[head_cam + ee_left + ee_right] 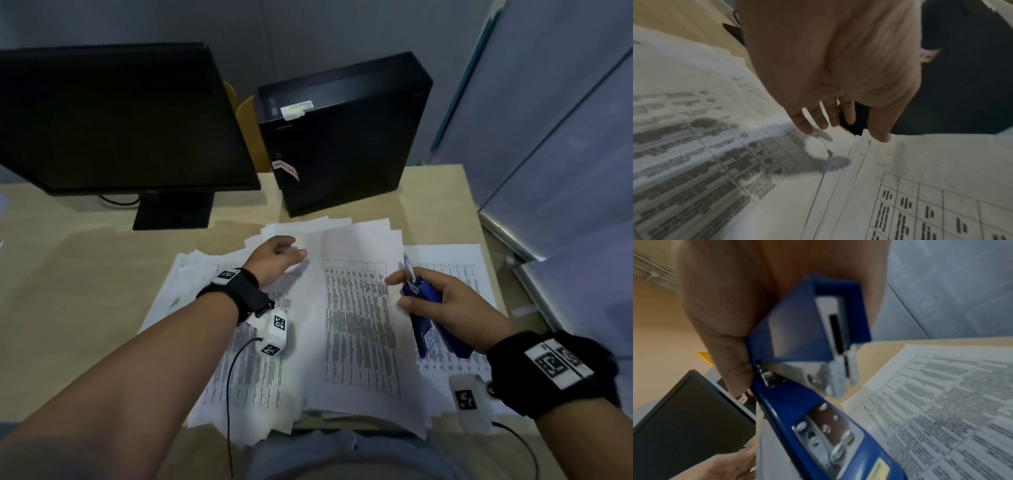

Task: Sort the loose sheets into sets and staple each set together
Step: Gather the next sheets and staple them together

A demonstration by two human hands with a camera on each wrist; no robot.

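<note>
Printed sheets (356, 318) lie spread in overlapping piles across the desk (85, 274) in front of me. My left hand (277, 255) hovers flat over the far part of the papers (735, 146), fingers (818, 120) straight and just above the top edges of the sheets. My right hand (442, 301) grips a blue stapler (424, 308) above the right-hand pile, its metal magazine hinged open and pointing away. In the right wrist view the stapler (807, 353) fills the middle, held against my palm, with a printed sheet (941, 402) beneath it.
A dark monitor (113, 116) stands at the back left and a black computer tower (342, 137) at the back centre. The desk's right edge meets grey panels (565, 154). Bare desk shows at the left.
</note>
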